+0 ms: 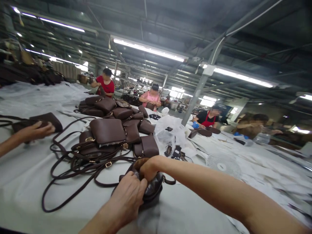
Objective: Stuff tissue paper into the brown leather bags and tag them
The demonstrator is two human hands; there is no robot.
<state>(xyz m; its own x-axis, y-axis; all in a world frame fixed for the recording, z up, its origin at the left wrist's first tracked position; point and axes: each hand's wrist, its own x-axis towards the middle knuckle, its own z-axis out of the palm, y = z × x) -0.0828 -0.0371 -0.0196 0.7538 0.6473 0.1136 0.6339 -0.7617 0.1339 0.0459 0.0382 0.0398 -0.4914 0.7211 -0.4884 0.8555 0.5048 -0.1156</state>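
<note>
An opened dark brown bag (153, 195) lies on the pale table in front of me. My left hand (130, 191) has its fingers closed on the near rim of that bag. From the right, my right hand (150, 167) reaches down into its opening; the fingertips are hidden inside. Just beyond it, a pile of brown bags (107, 130) has long straps (70, 175) looping out over the table to the left.
Another person's hand (36, 131) holds a brown bag at the left. Behind the pile lies clear plastic (168, 130) with black tags (177, 151). A white fan (221, 166) is at the right. Several people work farther back, near a slanted post (200, 87).
</note>
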